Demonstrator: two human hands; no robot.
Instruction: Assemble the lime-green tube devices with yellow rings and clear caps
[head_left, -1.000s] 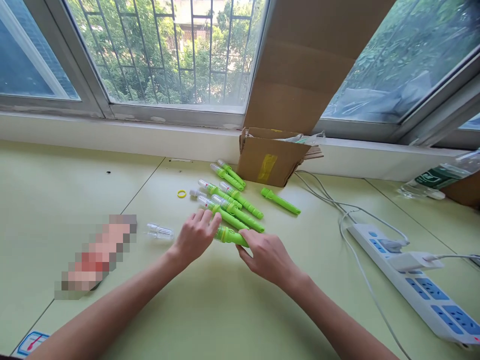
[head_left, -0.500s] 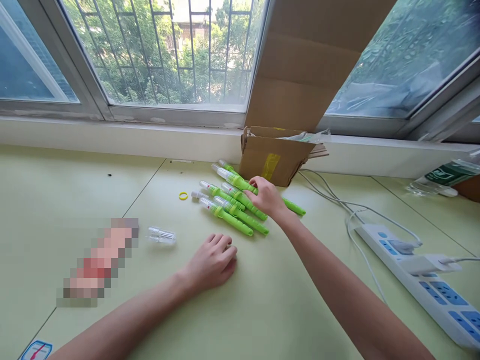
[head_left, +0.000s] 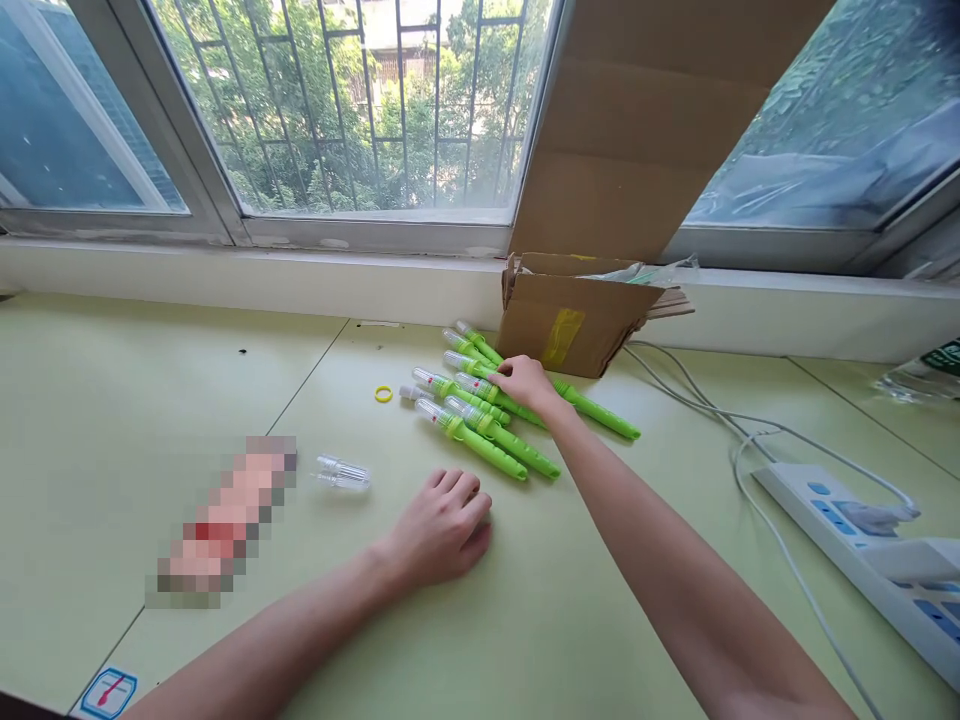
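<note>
Pale green tabletop [head_left: 525, 620] under barred windows, with green pens [head_left: 480, 440] lined up side by side near its far edge, seemingly to keep them sorted.
Cardboard box [head_left: 559, 330] stands at the far edge. The right hand [head_left: 525, 382] lies on the row's far pens, fingers narrow, grip unclear. The left hand [head_left: 442, 525] rests mid-tabletop, loosely curled and empty. A clear cap [head_left: 343, 473] and yellow ring [head_left: 383, 394] lie apart from the row.

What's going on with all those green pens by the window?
A person's right hand rests on a row of green pens lying side by side on the table; whether it grips one is unclear. The left hand rests empty on the table, nearer. A clear cap and a yellow ring lie left of the pens, a cardboard box behind.
</note>
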